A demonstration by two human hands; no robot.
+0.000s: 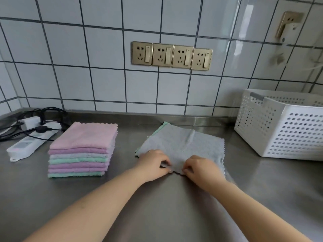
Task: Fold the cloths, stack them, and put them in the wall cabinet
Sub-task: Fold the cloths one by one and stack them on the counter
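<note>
A steel counter [157, 206] runs below a white tiled wall [70, 67]. On it, right of centre, lies a grey cloth [181, 142] spread flat, green showing along its left edge. The left hand [153, 163] and right hand [201, 170] sit side by side at its near edge — each pinches the hem with curled fingers. To the left, apart, stands a stack of folded cloths [82, 151] — pink on top. Beyond it lies a power strip [29, 142]; at far right, a white perforated basket [283, 124]. Four sockets [172, 55] line the wall.
</note>
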